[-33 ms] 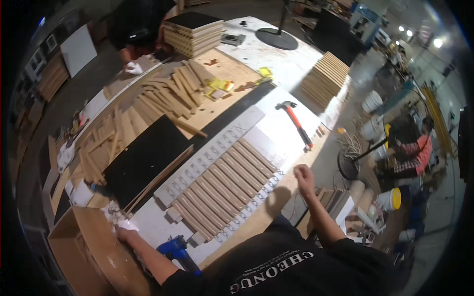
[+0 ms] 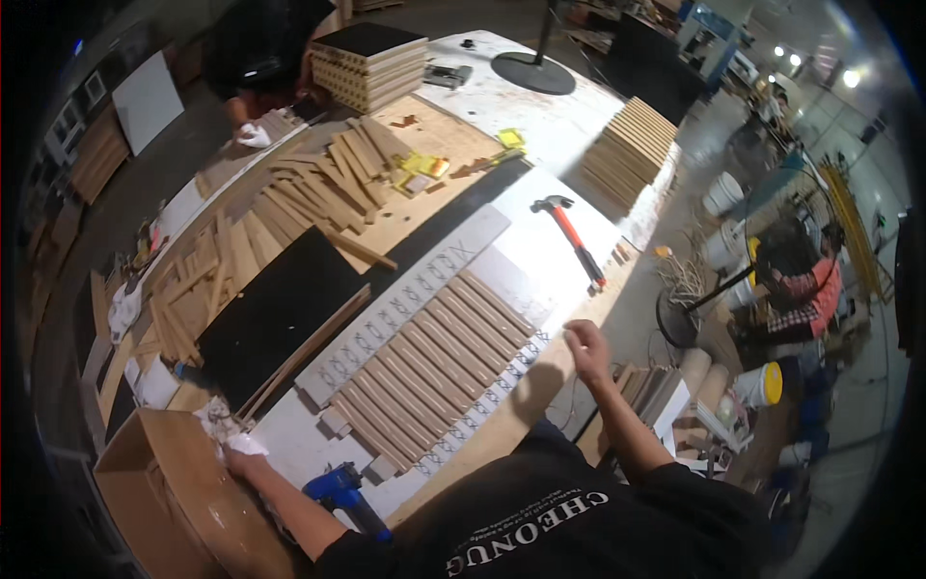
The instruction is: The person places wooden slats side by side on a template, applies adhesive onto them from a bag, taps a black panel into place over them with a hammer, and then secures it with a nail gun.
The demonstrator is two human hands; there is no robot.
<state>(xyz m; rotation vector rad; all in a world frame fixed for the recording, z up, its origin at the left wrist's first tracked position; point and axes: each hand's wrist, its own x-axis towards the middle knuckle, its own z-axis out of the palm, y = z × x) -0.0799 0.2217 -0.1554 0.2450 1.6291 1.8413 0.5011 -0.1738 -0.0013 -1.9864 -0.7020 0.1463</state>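
Observation:
My left hand [image 2: 241, 461] is closed on a crumpled white cloth [image 2: 247, 444] beside the cardboard box. My right hand [image 2: 588, 351] hovers with curled fingers at the right edge of the worktable; whether anything small is in it is hidden. Between my hands lies a row of brown wooden strips [image 2: 434, 362], side by side, with a pale strip bearing printed cross marks [image 2: 395, 314] along their far side. A blue nail gun [image 2: 340, 492] rests near my left forearm. Beyond my right hand is a claw hammer [image 2: 569, 236] with a red and black handle.
An open cardboard box [image 2: 183, 492] stands at lower left. A black panel [image 2: 275, 299] and a heap of loose wood strips [image 2: 309, 183] lie farther left. Stacked boards [image 2: 627, 154] sit at the far right. Another person's hand [image 2: 254, 135] works at the far left.
The whole view shifts slightly. Both my hands keep nearly the same pose, and the objects stay in place.

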